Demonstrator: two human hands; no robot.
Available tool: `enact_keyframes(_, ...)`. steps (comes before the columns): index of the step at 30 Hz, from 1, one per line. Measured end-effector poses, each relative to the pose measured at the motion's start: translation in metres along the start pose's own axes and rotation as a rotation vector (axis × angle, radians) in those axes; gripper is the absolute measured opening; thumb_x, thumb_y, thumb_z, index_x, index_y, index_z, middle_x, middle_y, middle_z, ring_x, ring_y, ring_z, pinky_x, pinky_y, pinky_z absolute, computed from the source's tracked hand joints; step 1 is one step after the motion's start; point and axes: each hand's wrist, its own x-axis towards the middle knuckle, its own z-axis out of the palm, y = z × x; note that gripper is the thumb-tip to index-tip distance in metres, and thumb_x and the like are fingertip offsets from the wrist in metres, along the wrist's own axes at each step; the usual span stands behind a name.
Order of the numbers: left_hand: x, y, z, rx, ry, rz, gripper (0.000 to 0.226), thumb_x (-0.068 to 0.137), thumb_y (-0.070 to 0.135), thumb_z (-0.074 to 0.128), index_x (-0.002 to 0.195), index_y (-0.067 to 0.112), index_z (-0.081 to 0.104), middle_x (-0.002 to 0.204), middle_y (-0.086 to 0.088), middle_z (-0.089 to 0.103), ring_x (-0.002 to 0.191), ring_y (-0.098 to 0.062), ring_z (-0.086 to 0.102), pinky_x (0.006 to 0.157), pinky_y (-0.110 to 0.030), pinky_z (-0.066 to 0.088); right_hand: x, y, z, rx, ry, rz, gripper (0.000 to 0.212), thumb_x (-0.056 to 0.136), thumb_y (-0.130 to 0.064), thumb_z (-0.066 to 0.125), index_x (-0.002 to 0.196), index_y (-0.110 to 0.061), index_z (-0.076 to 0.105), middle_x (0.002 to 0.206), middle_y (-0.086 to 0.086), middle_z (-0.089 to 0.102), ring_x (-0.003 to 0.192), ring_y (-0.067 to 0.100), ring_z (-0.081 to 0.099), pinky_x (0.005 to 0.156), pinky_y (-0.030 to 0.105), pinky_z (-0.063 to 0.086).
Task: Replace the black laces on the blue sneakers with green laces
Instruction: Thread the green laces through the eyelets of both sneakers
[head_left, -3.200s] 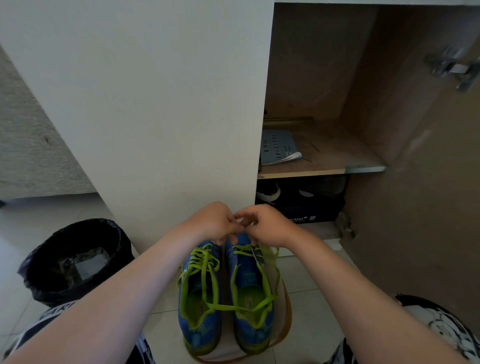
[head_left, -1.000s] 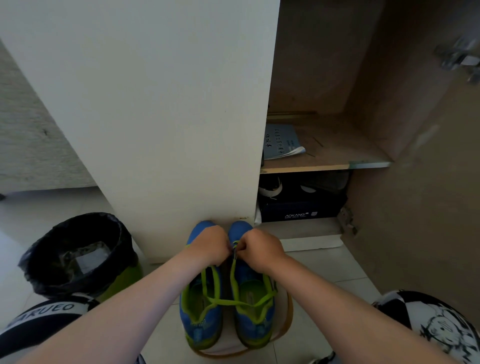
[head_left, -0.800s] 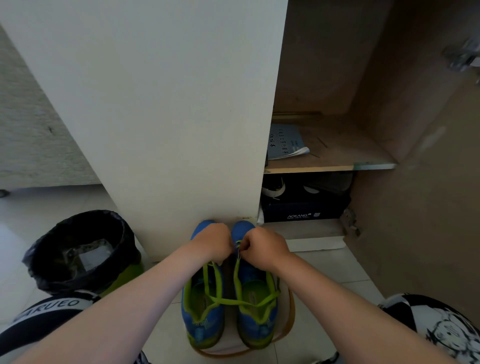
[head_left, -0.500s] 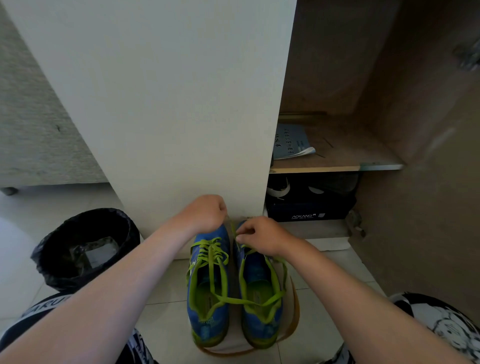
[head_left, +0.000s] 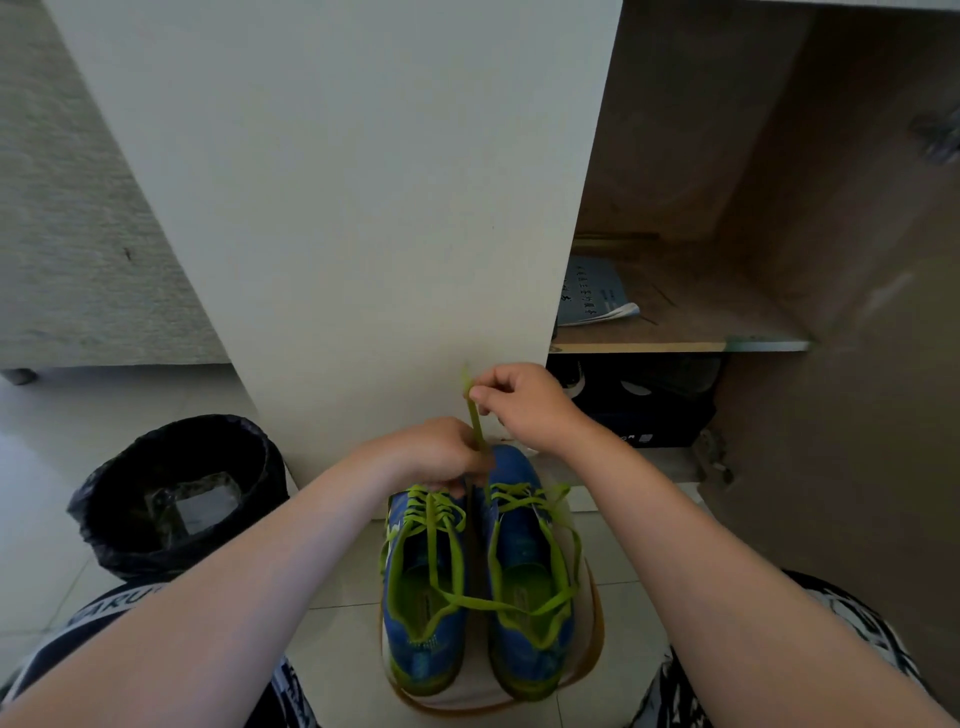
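Below, the blue sneakers (head_left: 478, 587) are being carried side by side, toes toward the cabinet, on a round white stand with a tan rim (head_left: 596, 623), which is itself being borne by a pale tiled floor (head_left: 618, 540). Both shoes are being shown threaded in green, with loose loops being draped across their openings. One green lace (head_left: 474, 418) is being held up from the toe end of the pair: its upper end is being pinched between thumb and finger of the right hand (head_left: 522, 405), while its lower stretch is being gripped by the curled fingers of the left hand (head_left: 434, 454), just above the toes. Behind them the view is being filled by a white cabinet door (head_left: 363, 208). To its right an open brown compartment is being shown, with a printed booklet (head_left: 597, 293) lying on a shelf (head_left: 675, 344) and a dark shoebox (head_left: 649, 415) beneath. The toe of the left-hand shoe is being hidden by the left hand, the box's lettering is too small to be read, a metal hinge (head_left: 935, 137) is being blurred at the right edge, and both forearms are being cut off by the lower frame. A bin lined with a black bag (head_left: 176, 493) is standing to the left, apart from the stand, with bare tile between them, and a grey textured furniture side (head_left: 67, 249) is being shown beyond it.
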Motion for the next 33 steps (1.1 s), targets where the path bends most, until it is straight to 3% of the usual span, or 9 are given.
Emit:
enact_keyframes(2,0.001,0.001,0.002,-0.047,0.019,-0.001,0.025,0.097,0.023,0.054,0.086,0.005,0.067,0.078,-0.016,0.069,0.057,-0.025,0.053,0.040,-0.019,0.030,0.001,-0.001,0.000,-0.021,-0.011,-0.001,0.010,0.096,-0.011,0.062,0.090,-0.009,0.071,0.067,-0.006,0.061,0.044,-0.010,0.048,0.052,0.005,0.038)
enact_keyframes(6,-0.002,0.010,-0.012,-0.117,0.211,-0.008,0.027,0.097,0.011,0.047,0.081,0.008,0.069,0.068,-0.006,0.064,0.041,-0.013,0.053,0.037,-0.013,0.033,0.004,0.004,-0.002,-0.144,-0.081,0.074,0.019,0.097,-0.012,0.057,0.087,-0.008,0.073,0.067,-0.002,0.064,0.045,-0.001,0.045,0.056,0.023,0.039)
enact_keyframes(11,-0.012,0.016,-0.032,-0.453,0.501,0.150,0.032,0.096,0.009,0.042,0.075,0.010,0.065,0.065,-0.002,0.058,0.047,-0.016,0.050,0.042,-0.019,0.036,-0.004,0.008,-0.007,-0.320,-0.369,0.254,0.028,0.086,0.002,0.059,0.106,-0.012,0.073,0.059,-0.004,0.060,0.039,0.006,0.044,0.043,0.018,0.034)
enact_keyframes(15,-0.020,0.020,-0.037,-0.640,0.582,0.243,0.031,0.097,0.011,0.041,0.080,0.012,0.066,0.063,0.001,0.055,0.047,-0.013,0.050,0.047,-0.023,0.036,-0.005,0.008,-0.006,-0.332,-0.501,0.208,0.012,0.089,-0.009,0.065,0.093,-0.011,0.076,0.085,-0.001,0.071,0.049,0.014,0.042,0.049,0.024,0.035)
enact_keyframes(18,-0.021,0.021,-0.039,-0.641,0.513,0.224,0.025,0.098,0.013,0.041,0.094,0.010,0.066,0.071,-0.001,0.060,0.050,-0.015,0.052,0.047,-0.023,0.037,-0.004,0.005,-0.008,-0.383,-0.475,0.129,0.029,0.093,-0.024,0.068,0.065,-0.018,0.069,0.099,-0.001,0.077,0.050,0.009,0.045,0.052,0.021,0.041)
enact_keyframes(22,-0.014,0.012,-0.038,-0.448,0.320,-0.020,0.021,0.094,0.007,0.040,0.107,0.010,0.057,0.092,-0.007,0.065,0.053,-0.017,0.053,0.049,-0.024,0.038,0.003,-0.005,-0.010,-0.291,-0.353,0.061,0.028,0.094,-0.021,0.068,0.069,-0.009,0.069,0.060,-0.006,0.068,0.041,0.000,0.046,0.048,0.015,0.038)
enact_keyframes(26,-0.011,0.004,-0.024,-0.161,0.064,-0.126,0.021,0.095,0.007,0.050,0.114,0.004,0.059,0.084,-0.010,0.057,0.051,-0.017,0.050,0.047,-0.023,0.040,0.012,-0.010,-0.011,-0.036,-0.198,0.044,0.028,0.095,-0.019,0.066,0.076,0.001,0.070,0.088,0.009,0.074,0.045,0.011,0.039,0.044,0.021,0.033)
enact_keyframes(29,-0.012,0.007,-0.013,-0.084,-0.057,-0.046,0.017,0.096,0.019,0.056,0.101,0.005,0.065,0.086,-0.005,0.062,0.048,-0.012,0.053,0.044,-0.019,0.037,0.012,-0.011,-0.004,-0.024,-0.232,0.031,0.031,0.097,-0.015,0.063,0.069,-0.003,0.066,0.094,0.003,0.075,0.041,0.008,0.037,0.043,0.020,0.032)
enact_keyframes(33,-0.008,0.009,-0.013,-0.101,0.093,-0.012,0.023,0.097,0.014,0.049,0.080,0.013,0.065,0.071,-0.003,0.062,0.041,-0.012,0.048,0.040,-0.018,0.031,0.012,-0.013,-0.001,-0.002,-0.206,0.045,0.019,0.099,-0.012,0.060,0.090,0.001,0.072,0.072,-0.002,0.065,0.036,0.003,0.038,0.040,0.016,0.030)
